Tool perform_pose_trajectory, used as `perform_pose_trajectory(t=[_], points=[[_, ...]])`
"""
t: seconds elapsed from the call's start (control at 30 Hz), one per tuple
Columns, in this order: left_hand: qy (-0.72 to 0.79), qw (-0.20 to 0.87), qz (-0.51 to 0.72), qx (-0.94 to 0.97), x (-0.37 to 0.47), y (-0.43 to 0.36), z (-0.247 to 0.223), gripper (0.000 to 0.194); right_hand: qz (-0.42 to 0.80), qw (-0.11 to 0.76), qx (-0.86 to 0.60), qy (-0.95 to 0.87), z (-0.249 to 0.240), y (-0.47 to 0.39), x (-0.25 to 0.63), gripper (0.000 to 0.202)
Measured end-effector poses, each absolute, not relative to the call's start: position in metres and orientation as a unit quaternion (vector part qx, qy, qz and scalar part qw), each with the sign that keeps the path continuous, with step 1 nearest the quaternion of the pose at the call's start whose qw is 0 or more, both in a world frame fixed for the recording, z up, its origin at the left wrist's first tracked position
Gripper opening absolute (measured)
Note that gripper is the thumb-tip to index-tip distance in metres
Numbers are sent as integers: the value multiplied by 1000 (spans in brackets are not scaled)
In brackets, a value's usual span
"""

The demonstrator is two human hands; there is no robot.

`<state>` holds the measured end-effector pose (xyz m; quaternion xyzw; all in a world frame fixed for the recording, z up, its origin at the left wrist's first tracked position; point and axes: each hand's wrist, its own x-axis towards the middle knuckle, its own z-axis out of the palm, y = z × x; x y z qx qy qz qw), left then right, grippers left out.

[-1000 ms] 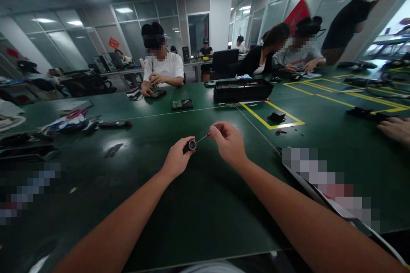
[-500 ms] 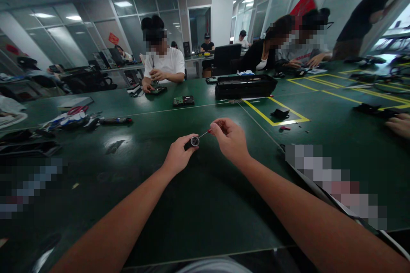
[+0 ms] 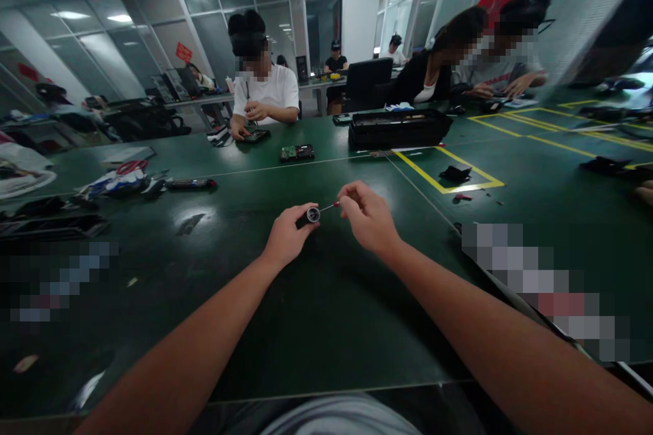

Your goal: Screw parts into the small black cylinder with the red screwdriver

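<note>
Small cylinder and red-handled driver, one in each hand

Left hand (image 3: 286,238): grip closed round a short black cylinder (image 3: 313,215), its round, silver-rimmed end turned toward the viewer. Cylinder held above the middle of the green tabletop (image 3: 331,326).

Right hand (image 3: 370,216): grip narrow, thumb and fingers pinching a slim red-handled screwdriver (image 3: 336,204). Thin metal shaft points left to the cylinder's rim; whether the tip enters cannot be told.

Beyond the hands: a drive with exposed green circuit board (image 3: 297,153); to its right, a long black open-topped casing (image 3: 400,130).

Right: a yellow tape rectangle (image 3: 418,170) enclosing a small black part (image 3: 456,175).

Left: a dark pen-shaped tool (image 3: 191,184), lying flat.

Opposite: a seated person in a white T-shirt (image 3: 273,92).
</note>
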<state>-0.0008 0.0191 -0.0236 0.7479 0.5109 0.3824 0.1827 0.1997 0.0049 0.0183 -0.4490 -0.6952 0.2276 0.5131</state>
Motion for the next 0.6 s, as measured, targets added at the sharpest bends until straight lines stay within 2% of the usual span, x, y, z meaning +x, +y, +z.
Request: perform_pose_trajectory(t=[0.07, 0.13, 0.6], points=[[513, 172, 376, 753, 0, 18, -22, 39, 202, 508, -471, -693, 19, 4, 199, 31], [515, 164, 370, 756, 1, 18, -21, 38, 176, 506, -490, -688, 20, 4, 198, 36], [525, 153, 361, 755, 1, 18, -20, 39, 208, 490, -501, -682, 19, 7, 198, 28]])
